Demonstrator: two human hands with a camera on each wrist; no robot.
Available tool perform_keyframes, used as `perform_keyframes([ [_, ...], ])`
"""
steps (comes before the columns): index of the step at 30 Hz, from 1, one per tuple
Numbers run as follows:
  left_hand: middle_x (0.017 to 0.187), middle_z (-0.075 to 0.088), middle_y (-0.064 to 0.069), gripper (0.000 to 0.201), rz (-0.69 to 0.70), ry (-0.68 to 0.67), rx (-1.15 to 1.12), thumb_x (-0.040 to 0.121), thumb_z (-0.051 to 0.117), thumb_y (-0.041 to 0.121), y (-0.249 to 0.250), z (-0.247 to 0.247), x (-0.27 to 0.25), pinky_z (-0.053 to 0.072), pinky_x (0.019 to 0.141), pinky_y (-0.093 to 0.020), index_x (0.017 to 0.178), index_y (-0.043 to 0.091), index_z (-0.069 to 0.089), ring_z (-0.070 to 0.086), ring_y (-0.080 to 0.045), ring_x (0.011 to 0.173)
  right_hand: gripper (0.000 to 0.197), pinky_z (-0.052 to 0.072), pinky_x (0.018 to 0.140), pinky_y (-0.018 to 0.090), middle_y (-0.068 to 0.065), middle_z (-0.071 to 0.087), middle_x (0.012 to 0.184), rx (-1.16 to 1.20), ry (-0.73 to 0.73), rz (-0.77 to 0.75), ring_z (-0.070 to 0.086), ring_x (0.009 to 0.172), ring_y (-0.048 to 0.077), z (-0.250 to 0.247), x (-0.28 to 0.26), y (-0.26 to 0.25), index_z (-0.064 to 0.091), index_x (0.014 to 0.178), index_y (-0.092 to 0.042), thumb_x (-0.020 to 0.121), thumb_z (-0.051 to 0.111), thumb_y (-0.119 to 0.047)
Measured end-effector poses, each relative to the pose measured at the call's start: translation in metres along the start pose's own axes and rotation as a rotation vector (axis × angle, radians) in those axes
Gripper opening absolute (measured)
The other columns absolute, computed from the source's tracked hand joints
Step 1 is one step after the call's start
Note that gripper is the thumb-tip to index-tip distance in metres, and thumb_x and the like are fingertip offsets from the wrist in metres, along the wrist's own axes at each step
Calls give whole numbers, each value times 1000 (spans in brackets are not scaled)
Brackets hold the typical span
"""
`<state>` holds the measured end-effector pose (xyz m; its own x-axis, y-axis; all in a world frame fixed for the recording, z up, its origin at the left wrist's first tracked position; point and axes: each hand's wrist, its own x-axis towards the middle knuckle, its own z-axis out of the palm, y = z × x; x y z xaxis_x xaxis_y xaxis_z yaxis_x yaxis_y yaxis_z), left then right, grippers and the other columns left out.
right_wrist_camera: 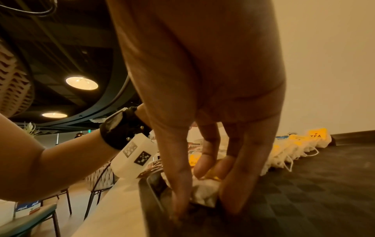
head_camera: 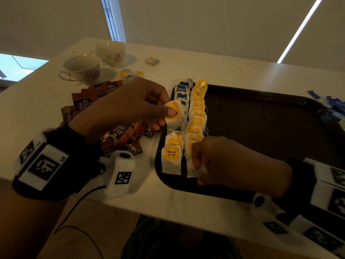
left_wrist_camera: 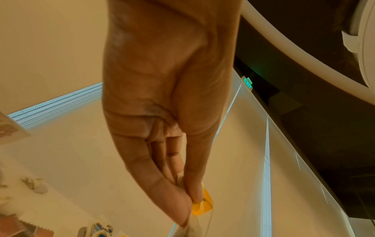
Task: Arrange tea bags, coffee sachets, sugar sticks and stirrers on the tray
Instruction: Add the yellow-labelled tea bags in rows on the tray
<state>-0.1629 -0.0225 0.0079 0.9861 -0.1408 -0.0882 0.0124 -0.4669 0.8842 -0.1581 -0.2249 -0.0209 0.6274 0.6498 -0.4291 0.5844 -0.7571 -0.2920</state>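
A dark tray (head_camera: 261, 116) lies on the white table, with two rows of tea bags along its left side. My left hand (head_camera: 164, 113) pinches a yellow-tagged tea bag (head_camera: 176, 112) above the left row; the left wrist view shows that tea bag (left_wrist_camera: 202, 205) between thumb and fingers. My right hand (head_camera: 197, 163) grips the nearest tea bag (head_camera: 192, 165) of the right row at the tray's front; the right wrist view shows its fingers (right_wrist_camera: 233, 189) curled round that white bag (right_wrist_camera: 205, 190). Brown coffee sachets (head_camera: 87, 101) lie heaped left of the tray.
Two teacups (head_camera: 82, 69) on saucers stand at the far left of the table. Loose tea bags (head_camera: 130, 73) and a small wrapper (head_camera: 152, 61) lie behind the sachets. Blue-and-white sticks (head_camera: 332, 105) lie beyond the tray's right edge. The tray's right part is bare.
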Motion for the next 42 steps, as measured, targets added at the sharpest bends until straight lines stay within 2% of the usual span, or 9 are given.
perform_keyframes([
  [5, 79, 73, -12, 27, -6, 10, 10, 70, 67, 26, -1, -3, -1, 59, 66, -27, 87, 6, 67, 70, -24, 70, 31, 29, 55, 6, -20, 30, 80, 55, 73, -53, 35, 68, -3, 2, 4, -4, 43, 78, -35, 77, 72, -27],
  [15, 79, 72, -12, 31, 1, -9, -6, 66, 66, 29, 2, -1, -2, 57, 61, -21, 87, 6, 67, 70, -16, 66, 36, 32, 57, 4, -19, 33, 79, 64, 74, -22, 37, 67, -4, 1, 11, -2, 53, 108, -26, 77, 72, -33],
  [21, 80, 72, -13, 31, -4, -29, 8, 65, 66, 29, 3, 1, -3, 58, 61, -21, 88, 7, 67, 70, -17, 67, 36, 34, 58, 6, -17, 38, 78, 46, 77, 6, 39, 67, -2, -6, 15, -3, 54, 108, -23, 78, 71, -34],
  [27, 76, 72, -9, 27, -19, -54, -10, 67, 66, 26, 4, 5, -7, 56, 59, -19, 87, 8, 67, 68, -10, 61, 33, 32, 62, 8, -12, 41, 91, 36, 93, 50, 41, 80, 3, -9, 17, -5, 53, 108, -22, 81, 69, -32],
  [32, 79, 72, -12, 20, -58, -212, 13, 73, 67, 21, 2, 12, -11, 56, 59, -19, 88, 7, 67, 69, -13, 66, 37, 34, 60, 8, -16, 35, 79, 32, 62, 55, 39, 68, 0, -10, 3, -2, 50, 108, -25, 78, 69, -39],
  [35, 77, 72, -7, 7, -68, -352, 61, 83, 64, 14, -3, 21, -13, 56, 60, -21, 87, 10, 67, 69, -13, 68, 33, 37, 63, 9, -16, 42, 83, 60, 25, 102, 45, 73, 0, -17, -12, 4, 50, 106, -27, 79, 67, -38],
  [38, 72, 71, -2, 5, -76, -476, 74, 88, 61, 15, -6, 33, -12, 56, 61, -22, 86, 13, 66, 69, -12, 69, 33, 40, 65, 10, -15, 46, 87, 76, -15, 171, 49, 78, 1, -26, -20, 12, 51, 108, -27, 80, 66, -38],
  [40, 70, 69, 1, 6, -93, -507, 119, 89, 61, 17, -7, 42, -10, 55, 60, -20, 85, 15, 66, 68, -14, 68, 41, 39, 66, 10, -15, 48, 92, 62, -33, 204, 51, 84, 2, -29, -20, 17, 50, 116, -26, 81, 65, -39],
  [42, 76, 69, -4, 10, -69, -483, 238, 89, 62, 22, -8, 50, -7, 49, 56, -12, 89, 14, 68, 66, -14, 67, 50, 41, 71, 13, -9, 52, 107, 36, -40, 228, 52, 95, 6, -31, -17, 21, 46, 125, -24, 82, 63, -42],
])
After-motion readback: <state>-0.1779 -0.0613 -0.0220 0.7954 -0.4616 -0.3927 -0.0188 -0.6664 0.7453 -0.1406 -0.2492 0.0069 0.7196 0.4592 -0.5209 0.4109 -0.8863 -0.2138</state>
